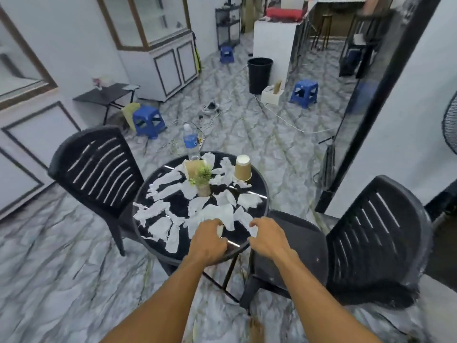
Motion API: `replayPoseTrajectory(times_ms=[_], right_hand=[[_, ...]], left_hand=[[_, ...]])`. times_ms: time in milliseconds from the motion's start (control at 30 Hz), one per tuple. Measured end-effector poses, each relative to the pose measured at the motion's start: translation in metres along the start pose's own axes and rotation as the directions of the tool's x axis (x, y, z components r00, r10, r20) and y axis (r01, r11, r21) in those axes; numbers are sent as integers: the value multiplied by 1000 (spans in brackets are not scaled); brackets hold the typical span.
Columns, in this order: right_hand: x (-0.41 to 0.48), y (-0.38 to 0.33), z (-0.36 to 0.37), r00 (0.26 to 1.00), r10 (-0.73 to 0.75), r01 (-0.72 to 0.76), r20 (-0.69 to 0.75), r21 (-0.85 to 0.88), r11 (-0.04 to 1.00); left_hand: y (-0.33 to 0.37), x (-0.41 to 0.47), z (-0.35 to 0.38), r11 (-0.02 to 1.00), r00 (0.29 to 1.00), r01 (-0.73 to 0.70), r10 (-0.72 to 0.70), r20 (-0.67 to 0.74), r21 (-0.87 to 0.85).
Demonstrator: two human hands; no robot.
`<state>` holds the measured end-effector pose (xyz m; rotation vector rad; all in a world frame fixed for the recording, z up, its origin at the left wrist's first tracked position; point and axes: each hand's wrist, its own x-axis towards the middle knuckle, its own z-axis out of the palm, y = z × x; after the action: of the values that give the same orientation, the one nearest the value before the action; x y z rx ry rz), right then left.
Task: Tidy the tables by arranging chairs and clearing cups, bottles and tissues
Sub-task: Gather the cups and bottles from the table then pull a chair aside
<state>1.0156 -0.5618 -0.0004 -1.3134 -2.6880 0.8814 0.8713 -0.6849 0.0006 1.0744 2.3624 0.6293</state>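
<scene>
At the near edge of the round table (258, 185), both forearms reach forward, knuckles up, the left hand (210, 241) and right hand (268, 237) each curling fingers around one of the tissue pieces (215, 214). Others litter the surface around a plant pot (203, 188); a water bottle (190, 142) stands at the far edge, a paper cup (242, 168) upside down at the far right edge. A black chair (99, 169) flanks the left edge, a second chair (371, 231) the right.

Left hand (210, 240) and right hand (268, 237) grip tissues (217, 214) — at the table's (259, 188) near edge.
</scene>
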Motion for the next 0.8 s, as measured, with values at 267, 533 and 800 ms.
replayPoseTrajectory(times_ms=[267, 533, 800], right_hand=[[118, -16, -26, 992, -119, 118, 44, 30, 993], [211, -46, -43, 988, -144, 147, -56, 69, 987], [304, -59, -35, 993, -66, 63, -94, -32, 998]], left_hand=[[-1, 93, -28, 994, 991, 106, -106, -77, -6], [-6, 170, -79, 988, 958, 120, -140, -252, -94], [-39, 279, -120, 996, 966, 67, -79, -245, -57]])
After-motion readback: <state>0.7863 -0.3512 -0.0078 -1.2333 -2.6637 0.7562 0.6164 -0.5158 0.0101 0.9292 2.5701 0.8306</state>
